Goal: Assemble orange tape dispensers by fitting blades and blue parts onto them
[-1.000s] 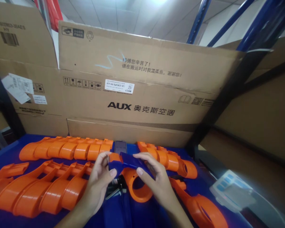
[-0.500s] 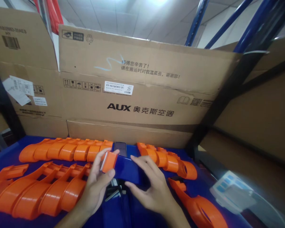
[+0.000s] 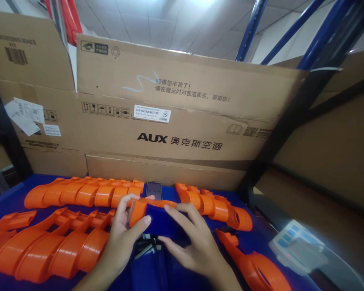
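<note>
Both hands, left hand (image 3: 125, 232) and right hand (image 3: 189, 242), grip a glossy orange-and-blue plastic shell (image 3: 151, 214)

We see an orange-and-dark-blue plastic part (image 3: 151, 212) over the deep blue table (image 3: 6, 194); left of that part lie rows of glossy orange shells (image 3: 85, 192), right of it more orange shells (image 3: 215, 204). Behind it stands a plain brown carton (image 3: 176, 121) with black print, a white label and a pale blue scribble; blue rack beams (image 3: 250, 28) rise above
</note>
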A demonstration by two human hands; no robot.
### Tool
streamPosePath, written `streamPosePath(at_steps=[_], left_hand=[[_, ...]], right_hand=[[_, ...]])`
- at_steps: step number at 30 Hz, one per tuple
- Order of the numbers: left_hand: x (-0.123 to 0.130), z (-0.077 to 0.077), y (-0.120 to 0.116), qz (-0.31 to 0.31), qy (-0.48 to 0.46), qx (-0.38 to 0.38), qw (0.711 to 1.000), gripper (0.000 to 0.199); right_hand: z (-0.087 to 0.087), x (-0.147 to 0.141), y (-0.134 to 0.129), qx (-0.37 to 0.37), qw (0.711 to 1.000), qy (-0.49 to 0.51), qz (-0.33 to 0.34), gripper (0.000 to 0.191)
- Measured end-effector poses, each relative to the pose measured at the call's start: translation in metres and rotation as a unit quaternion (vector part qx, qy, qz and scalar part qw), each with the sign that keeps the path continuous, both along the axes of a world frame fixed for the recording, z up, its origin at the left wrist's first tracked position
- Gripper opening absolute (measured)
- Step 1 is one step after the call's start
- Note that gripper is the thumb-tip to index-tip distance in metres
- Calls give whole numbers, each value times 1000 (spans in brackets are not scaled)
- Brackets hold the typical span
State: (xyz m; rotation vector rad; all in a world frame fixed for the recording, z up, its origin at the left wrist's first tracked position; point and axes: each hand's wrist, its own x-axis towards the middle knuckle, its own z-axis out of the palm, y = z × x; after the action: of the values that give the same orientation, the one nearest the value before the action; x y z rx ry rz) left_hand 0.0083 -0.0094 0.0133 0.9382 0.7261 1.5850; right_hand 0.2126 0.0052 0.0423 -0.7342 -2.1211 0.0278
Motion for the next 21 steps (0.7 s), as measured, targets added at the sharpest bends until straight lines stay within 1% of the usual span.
streamPosePath(at_steps=[10,13,15,16,18,20,21], left_hand=[[0,2,4,16,-5,0,1000,51],[-1,-1,3,10,-10,-14,1000,55],[-2,-4,1,-3,-29,-20,999,58],[-2,-6,0,-9,-43,-16,999,60],[-2,-8,-3,-25,-65,9,998,65],[1,-8,-7,-50,-65,34,996,73],[2,-7,-9,-63,-58,38,996,77]], right_hand=[[0,0,0,4,1000,7,5,67],[0,-1,-1,5,1000,13,2,69],[2,-1,-2,-8,999,34,-6,70],[2,-1,-2,-25,998,54,-10,69],[4,-1,-4,-86,991,107,-8,58],[6,-3,-5,-168,973,158,13,43],[7,-4,-6,-204,962,179,28,39]])
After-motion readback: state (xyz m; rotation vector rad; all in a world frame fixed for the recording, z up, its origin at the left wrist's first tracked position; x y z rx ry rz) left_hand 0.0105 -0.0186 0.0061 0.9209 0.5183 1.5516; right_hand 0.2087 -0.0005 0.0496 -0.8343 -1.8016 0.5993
